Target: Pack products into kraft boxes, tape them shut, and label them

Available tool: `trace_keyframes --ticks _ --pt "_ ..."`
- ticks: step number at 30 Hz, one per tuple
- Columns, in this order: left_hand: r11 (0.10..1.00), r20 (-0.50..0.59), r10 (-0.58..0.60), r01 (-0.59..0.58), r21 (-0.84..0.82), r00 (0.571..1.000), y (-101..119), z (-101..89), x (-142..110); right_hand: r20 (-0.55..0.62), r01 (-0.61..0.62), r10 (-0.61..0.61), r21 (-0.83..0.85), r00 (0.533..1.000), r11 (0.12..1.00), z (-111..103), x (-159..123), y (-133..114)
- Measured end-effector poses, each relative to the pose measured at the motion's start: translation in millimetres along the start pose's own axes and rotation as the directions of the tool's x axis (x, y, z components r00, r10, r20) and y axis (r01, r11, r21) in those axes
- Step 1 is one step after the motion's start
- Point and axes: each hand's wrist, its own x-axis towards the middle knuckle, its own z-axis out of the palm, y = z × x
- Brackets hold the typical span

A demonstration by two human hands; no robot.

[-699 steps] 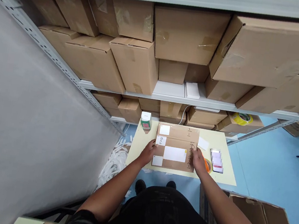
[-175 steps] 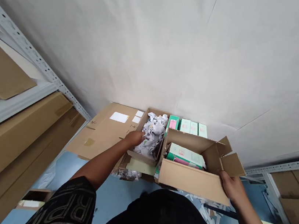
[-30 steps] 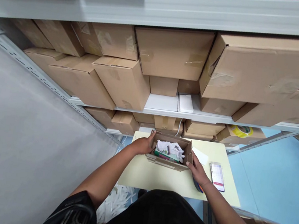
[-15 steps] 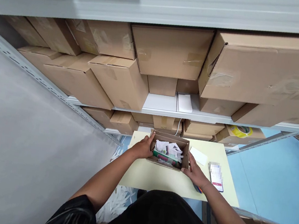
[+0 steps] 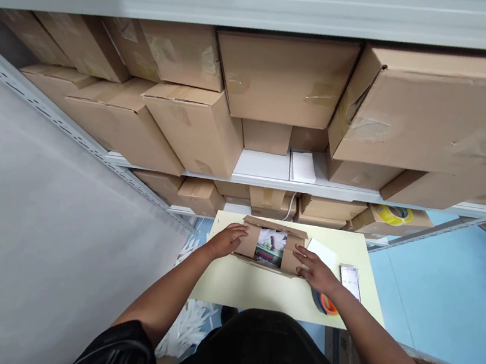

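The small cardboard box [image 5: 270, 247] sits at 12 o'clock on the counter [image 5: 255, 289]. The left hand [image 5: 226, 240] lies flat on its 9 o'clock flap, the right hand [image 5: 313, 269] flat on its 3 o'clock flap, each grip wide. A phone [image 5: 350, 279] lies at 3 o'clock.

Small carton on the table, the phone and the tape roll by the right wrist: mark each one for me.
Small carton [image 5: 247, 244]: head view, left folded flap.
Phone [image 5: 351, 281]: head view, middle of the screen.
Tape roll [image 5: 324, 305]: head view, orange rim.
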Motion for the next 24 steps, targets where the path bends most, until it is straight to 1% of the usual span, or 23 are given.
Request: trace_keyframes --ticks 3,5,6,7,8,9,10,11,13,14,15,16,17,18,19,20,21,22,24 --pt "0.982 -0.048 -0.064 0.054 -0.179 0.997 -14 7.3 -11 0.043 0.069 -0.067 -0.055 0.997 0.996 -9 -10 7" --pt "0.949 -0.06 -0.12 0.096 -0.3 0.991 -16 16.2 -18 0.068 0.072 -0.067 -0.069 0.995 0.995 -12 -22 7" --pt "0.929 -0.072 -0.145 0.111 -0.354 0.987 -16 21.4 -21 0.062 0.061 -0.057 -0.058 0.996 0.996 -12 -28 5" --pt "0.908 -0.086 -0.168 0.12 -0.402 0.982 -14 26.9 -23 0.036 0.041 -0.039 -0.03 0.999 0.999 -9 -33 3" --pt "0.888 -0.101 -0.188 0.125 -0.443 0.977 -11 32.4 -26 -0.015 0.006 -0.005 0.012 1.0 1.0 -3 -36 0" --pt "0.868 -0.119 -0.208 0.127 -0.479 0.971 -8 37.4 -29 -0.089 -0.047 0.053 0.067 0.995 0.997 4 -38 -3" --pt "0.847 -0.136 -0.231 0.13 -0.516 0.964 -4 41.7 -32 -0.178 -0.112 0.134 0.129 0.975 0.985 14 -37 -6" --pt "0.819 -0.149 -0.261 0.137 -0.557 0.954 -1 45.1 -35 -0.263 -0.182 0.229 0.191 0.937 0.965 24 -34 -9" --pt "0.74 -0.154 -0.346 0.168 -0.651 0.925 5 48.0 -40 -0.392 -0.295 0.394 0.289 0.831 0.911 45 -25 -13" --pt "0.693 -0.147 -0.396 0.19 -0.696 0.906 7 47.2 -41 -0.429 -0.331 0.45 0.325 0.783 0.886 53 -20 -14" --pt "0.653 -0.142 -0.443 0.211 -0.727 0.885 9 44.6 -40 -0.447 -0.352 0.487 0.353 0.75 0.867 60 -15 -14" --pt "0.637 -0.154 -0.482 0.225 -0.737 0.862 11 40.5 -38 -0.45 -0.362 0.509 0.374 0.734 0.854 65 -11 -13" --pt "0.656 -0.192 -0.506 0.23 -0.719 0.841 13 35.0 -33 -0.443 -0.368 0.52 0.386 0.73 0.846 67 -8 -13" --pt "0.705 -0.253 -0.507 0.228 -0.672 0.824 15 28.7 -27 -0.433 -0.371 0.522 0.388 0.735 0.844 68 -6 -11" --pt "0.769 -0.324 -0.487 0.221 -0.6 0.811 17 22.2 -19 -0.422 -0.373 0.519 0.381 0.743 0.846 68 -5 -10" --pt "0.836 -0.385 -0.439 0.212 -0.506 0.812 20 16.2 -10 -0.417 -0.376 0.512 0.368 0.751 0.85 67 -5 -9" --pt "0.887 -0.422 -0.384 0.201 -0.416 0.822 23 11.7 -1 -0.416 -0.379 0.506 0.353 0.755 0.856 66 -6 -8" --pt "0.921 -0.428 -0.333 0.192 -0.338 0.84 26 9.2 7 -0.419 -0.383 0.501 0.337 0.757 0.86 64 -6 -7" --pt "0.96 -0.394 -0.25 0.173 -0.22 0.884 30 12.3 18 -0.426 -0.392 0.5 0.32 0.754 0.863 63 -6 -7"
